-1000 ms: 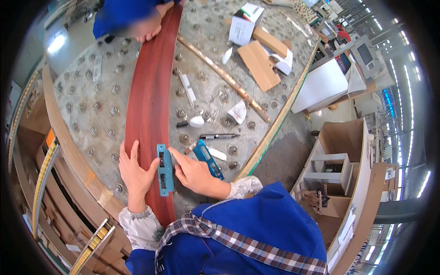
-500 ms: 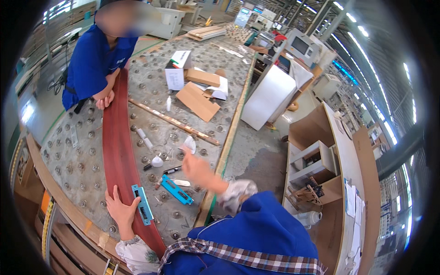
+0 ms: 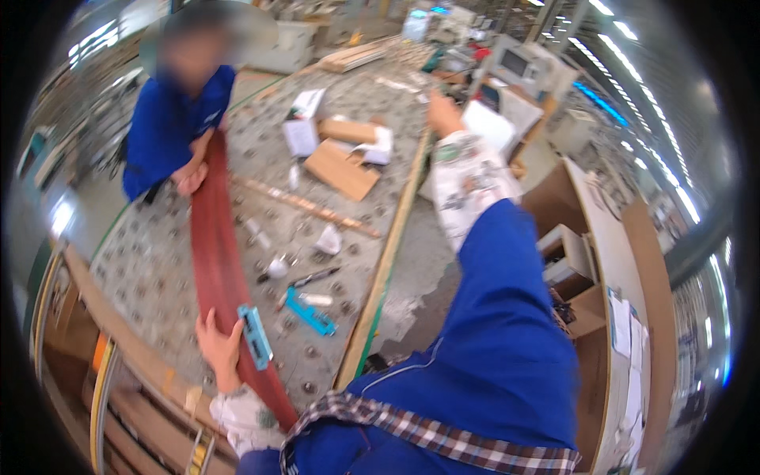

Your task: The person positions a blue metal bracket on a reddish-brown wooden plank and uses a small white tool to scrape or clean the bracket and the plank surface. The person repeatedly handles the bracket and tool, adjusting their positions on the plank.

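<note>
Blue slotted plate [image 3: 255, 339] on right edge of red board [image 3: 214, 245], long axis along board, just right of thumb of nearer left hand [image 3: 220, 347], fingers spread; right hand [image 3: 445, 116] outstretched, well apart, blurred, grip unclear

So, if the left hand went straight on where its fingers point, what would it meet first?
The left hand would likely meet just the red board, along its left edge; blur leaves depth unclear.
</note>
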Available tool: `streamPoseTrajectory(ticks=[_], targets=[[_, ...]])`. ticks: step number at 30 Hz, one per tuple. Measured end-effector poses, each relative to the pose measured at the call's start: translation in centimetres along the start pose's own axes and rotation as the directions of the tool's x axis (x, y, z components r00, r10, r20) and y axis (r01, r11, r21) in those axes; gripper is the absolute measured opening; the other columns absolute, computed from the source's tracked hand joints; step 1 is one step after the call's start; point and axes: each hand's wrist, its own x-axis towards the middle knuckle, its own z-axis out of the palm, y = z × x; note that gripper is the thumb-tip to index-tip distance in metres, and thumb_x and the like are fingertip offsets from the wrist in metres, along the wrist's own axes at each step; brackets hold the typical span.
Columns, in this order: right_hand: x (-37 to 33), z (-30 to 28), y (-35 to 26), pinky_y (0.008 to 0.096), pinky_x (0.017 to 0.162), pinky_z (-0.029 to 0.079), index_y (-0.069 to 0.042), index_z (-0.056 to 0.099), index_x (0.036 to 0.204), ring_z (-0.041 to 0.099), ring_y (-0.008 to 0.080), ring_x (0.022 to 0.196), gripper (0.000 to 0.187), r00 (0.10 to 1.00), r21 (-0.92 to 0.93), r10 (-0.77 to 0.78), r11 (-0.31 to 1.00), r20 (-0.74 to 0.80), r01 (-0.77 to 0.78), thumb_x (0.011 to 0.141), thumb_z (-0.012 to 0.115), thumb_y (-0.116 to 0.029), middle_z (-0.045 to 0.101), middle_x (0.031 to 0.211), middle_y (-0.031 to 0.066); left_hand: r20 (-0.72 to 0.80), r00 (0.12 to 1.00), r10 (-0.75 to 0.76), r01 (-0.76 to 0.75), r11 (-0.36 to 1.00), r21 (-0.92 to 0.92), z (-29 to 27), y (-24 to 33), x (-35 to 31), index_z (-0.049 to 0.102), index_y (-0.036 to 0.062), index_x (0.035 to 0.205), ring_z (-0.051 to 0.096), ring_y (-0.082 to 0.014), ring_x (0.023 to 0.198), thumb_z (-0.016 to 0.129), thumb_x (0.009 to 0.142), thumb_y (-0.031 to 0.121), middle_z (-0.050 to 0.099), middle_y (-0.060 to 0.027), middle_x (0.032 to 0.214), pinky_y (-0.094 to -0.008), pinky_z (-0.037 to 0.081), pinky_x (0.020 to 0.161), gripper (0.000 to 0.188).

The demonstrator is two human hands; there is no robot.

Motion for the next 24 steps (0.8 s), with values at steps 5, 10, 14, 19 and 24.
streamPoseTrajectory(ticks=[5,10,14,19,24], targets=[[1.1,-1.4,-1.2,0.0548,0.082,0.049,-0.001,0.05,0.12,0.064,0.0413,0.1,0.033,0.997,0.057,0.054,0.997,0.05,-0.057,0.09,0.043,-0.012,0.065,0.105,0.025,0.021,0.997,-0.078,0.078,0.997,0.005,-1.7,1.6,-0.1,0.056,0.0099,0.126,0.045,-0.0385,0.125,0.078,0.07,0.041,0.042,-0.0218,0.139,-0.0439,0.04,0.102,0.068],[6.1,3.7,1.6,0.0538,0.084,0.048,0.001,0.046,0.129,0.062,0.0419,0.103,0.04,0.999,0.041,0.009,0.999,0.043,-0.01,0.094,0.041,-0.017,0.064,0.108,0.0261,-0.055,0.997,-0.056,0.054,0.997,-0.053,-1.1,1.0,-0.3,0.059,0.0098,0.122,0.047,-0.0384,0.123,0.076,0.071,0.041,0.045,-0.0217,0.137,-0.044,0.041,0.101,0.062],[6.0,6.2,1.2,0.0548,0.08,0.048,-0.006,0.053,0.115,0.06,0.0444,0.103,0.027,0.999,0.15,-0.022,0.988,0.031,0.017,0.092,0.044,-0.015,0.063,0.109,0.0257,-0.05,0.992,-0.112,0.113,0.993,0.02,-1.6,1.8,-0.2,0.06,0.0115,0.122,0.048,-0.0366,0.122,0.074,0.072,0.047,0.045,-0.019,0.138,-0.0438,0.042,0.099,0.063],[6.5,12.4,-0.1,0.0518,0.073,0.05,-0.006,0.051,0.125,0.064,0.0417,0.088,0.039,0.992,0.206,-0.123,0.971,-0.015,0.123,0.089,0.055,-0.021,0.067,0.093,0.0242,-0.037,0.989,-0.142,0.145,0.985,0.093,-1.0,2.3,-0.5,0.056,0.0147,0.128,0.044,-0.0368,0.125,0.071,0.074,0.05,0.04,-0.0183,0.143,-0.0452,0.039,0.102,0.066],[-3.7,10.8,-9.2,0.0499,0.069,0.05,-0.008,0.055,0.124,0.064,0.0407,0.082,0.039,0.952,0.347,-0.305,0.896,0.021,0.279,0.09,0.056,-0.026,0.068,0.086,0.019,-0.02,0.983,-0.18,0.181,0.976,0.123,-1.1,3.5,-1.0,0.053,0.0157,0.13,0.044,-0.0377,0.125,0.07,0.076,0.05,0.039,-0.0179,0.143,-0.0452,0.038,0.102,0.066]])
